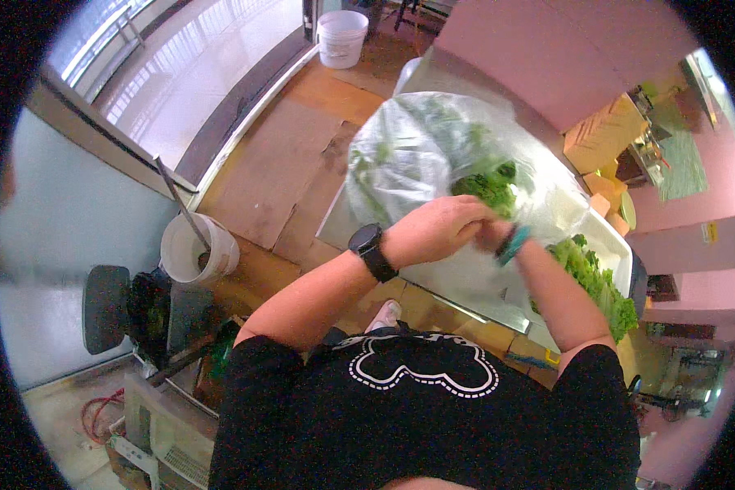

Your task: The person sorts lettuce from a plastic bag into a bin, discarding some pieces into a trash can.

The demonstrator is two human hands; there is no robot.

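Observation:
My left hand [438, 226], with a black watch [365, 245] on its wrist, reaches over a metal-topped table [459, 275]. My right hand [491, 235] meets it there, a teal band [513, 245] round the wrist. Motion blurs the fingers, and whether they grip anything is hidden. Just beyond them are curly green leaves [487, 188], at the mouth of a clear plastic bag [404, 162]. More greenery shows faintly through the bag. Loose lettuce [594, 282] lies in a white tray [618, 248], beside my right forearm.
A white bucket [199, 251] with a long handle standing in it is on the floor at left. Another white bucket [342, 40] stands by the doorway. Cardboard [269, 165] covers the floor. A cardboard box [606, 135] sits beyond the table. A plastic crate [171, 435] is at lower left.

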